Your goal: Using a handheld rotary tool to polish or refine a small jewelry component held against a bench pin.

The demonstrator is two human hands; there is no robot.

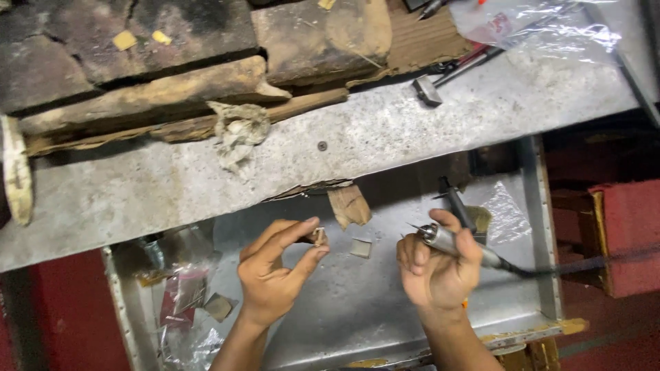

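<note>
The person's left hand (275, 271) pinches a small brownish piece (317, 237) between thumb and forefinger, holding it up above the open metal drawer (357, 309). What the piece is made of cannot be told. The right hand (436, 264) is clenched around a slim rotary handpiece (447, 240) with a metal body, its thin pointed tip aimed left toward the small piece but still apart from it. A dark cable (550, 268) runs from the tool's rear end out over the drawer's right wall.

On the drawer floor, just beside the pinched piece, lies a small square grey chip (360, 247). Clear plastic bags (185, 288) with red labels sit crumpled in the drawer's left part, with another flat chip (218, 306) near them.

Above the drawer stretches the worn grey table (385, 130). A crumpled dirty rag (237, 134) lies on it against cracked wooden blocks (172, 82). A small hammer (430, 88) rests further right, near a sheet of clear plastic (543, 31).
</note>
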